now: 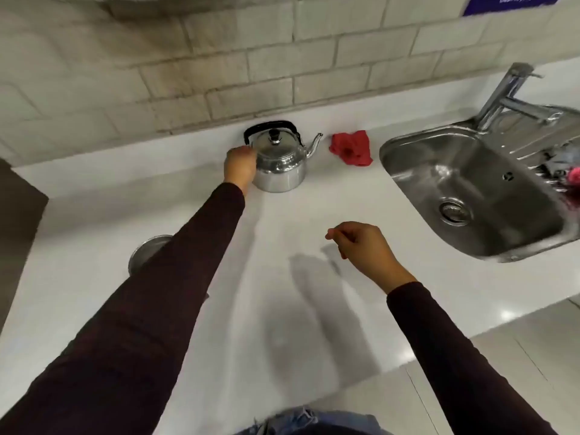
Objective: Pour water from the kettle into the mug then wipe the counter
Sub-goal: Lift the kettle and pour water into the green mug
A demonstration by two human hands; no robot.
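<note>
While your curled left hand (240, 164) touches the shiny steel kettle (279, 166), grip unclear, your right hand (361, 246) hovers loosely curled, empty.

mug (147, 252): mostly behind left sleeve | sign (508, 3): cropped, unreadable

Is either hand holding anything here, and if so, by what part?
The left hand is at the kettle, beside the handle's left base; a closed grip cannot be confirmed. The right hand holds nothing.
</note>
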